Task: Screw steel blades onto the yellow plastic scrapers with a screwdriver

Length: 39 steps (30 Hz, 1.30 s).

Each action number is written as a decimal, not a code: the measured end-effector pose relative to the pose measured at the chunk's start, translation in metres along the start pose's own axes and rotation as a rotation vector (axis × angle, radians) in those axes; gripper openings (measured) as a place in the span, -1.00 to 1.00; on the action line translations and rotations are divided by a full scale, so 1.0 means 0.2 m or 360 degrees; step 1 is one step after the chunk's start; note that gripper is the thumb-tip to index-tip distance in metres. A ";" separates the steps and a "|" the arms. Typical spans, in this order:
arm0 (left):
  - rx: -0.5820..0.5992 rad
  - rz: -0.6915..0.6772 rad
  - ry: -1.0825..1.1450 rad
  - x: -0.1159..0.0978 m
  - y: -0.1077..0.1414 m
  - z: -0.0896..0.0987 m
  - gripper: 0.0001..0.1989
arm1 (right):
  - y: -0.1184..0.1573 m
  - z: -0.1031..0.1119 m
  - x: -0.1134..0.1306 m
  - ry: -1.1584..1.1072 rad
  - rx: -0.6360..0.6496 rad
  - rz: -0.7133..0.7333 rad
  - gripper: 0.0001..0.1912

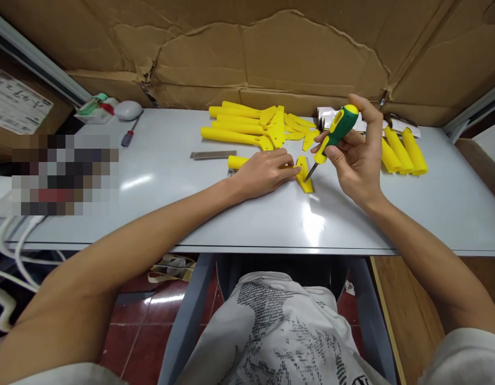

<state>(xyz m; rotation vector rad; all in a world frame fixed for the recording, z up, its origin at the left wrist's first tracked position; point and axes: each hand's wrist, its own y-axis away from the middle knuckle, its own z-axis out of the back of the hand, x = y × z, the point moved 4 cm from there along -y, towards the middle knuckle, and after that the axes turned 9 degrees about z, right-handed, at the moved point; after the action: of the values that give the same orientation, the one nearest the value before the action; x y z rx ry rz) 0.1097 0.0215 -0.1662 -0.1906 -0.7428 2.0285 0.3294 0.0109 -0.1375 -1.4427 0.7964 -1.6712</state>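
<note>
My left hand [267, 171] lies closed over a yellow plastic scraper [307, 184], pressing it flat on the grey table. Its wide head sticks out to the right of my fingers, and the handle end shows at the left. In my right hand [362, 158] is a screwdriver [343, 127] with a green and yellow handle, held at a tilt. The shaft points down-left, and its tip meets the scraper's head; the screw itself is too small to make out. Just beyond my left hand lie several more yellow scrapers [239, 137] with loose yellow head pieces [298, 125].
A thin metal strip [213, 155] lies left of the scraper. Yellow tubes [414, 152] rest at the right. At the far left are a small screwdriver [128, 138], a white mouse [128, 110] and a small box [95, 113]. A cardboard sheet [271, 53] stands behind the table.
</note>
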 end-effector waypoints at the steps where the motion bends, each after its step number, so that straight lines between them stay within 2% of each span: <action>1: -0.0009 -0.0002 -0.0002 0.00 0.00 0.00 -0.75 | 0.00 0.00 0.00 -0.0010 0.0001 0.0006 -0.32; 9: 0.0048 -0.0002 -0.0059 0.00 0.00 -0.01 -0.72 | -0.02 -0.01 0.01 -0.0097 0.0168 -0.0012 -0.29; 12: 0.0006 -0.0016 -0.0059 0.00 0.00 -0.01 -0.73 | -0.03 0.00 0.03 -0.0134 0.0185 -0.0025 -0.31; 18: -0.0014 -0.0022 -0.0064 0.00 0.00 -0.01 -0.74 | -0.05 0.01 0.06 0.0034 0.0090 -0.0066 -0.38; 24: 0.0073 0.0012 -0.0118 -0.01 0.00 -0.01 -0.76 | -0.01 0.00 0.03 0.0340 -0.0117 0.0007 -0.24; 29: 0.0011 -0.0004 -0.0073 -0.01 0.00 0.00 -0.79 | 0.02 -0.02 0.02 0.0420 -0.0111 -0.0041 -0.18; 34: 0.0079 -0.0004 -0.0100 -0.01 0.00 0.00 -0.76 | 0.01 -0.03 0.03 0.0285 -0.0082 0.0020 -0.30; 39: 0.0093 0.0002 -0.0119 -0.01 0.00 0.00 -0.74 | -0.01 -0.04 0.09 0.0122 0.0000 -0.0044 -0.46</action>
<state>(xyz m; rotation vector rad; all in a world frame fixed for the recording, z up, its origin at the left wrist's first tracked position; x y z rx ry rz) 0.1109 0.0199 -0.1667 -0.0820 -0.7286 2.0653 0.3205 -0.0043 -0.1288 -1.4023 0.8223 -1.7564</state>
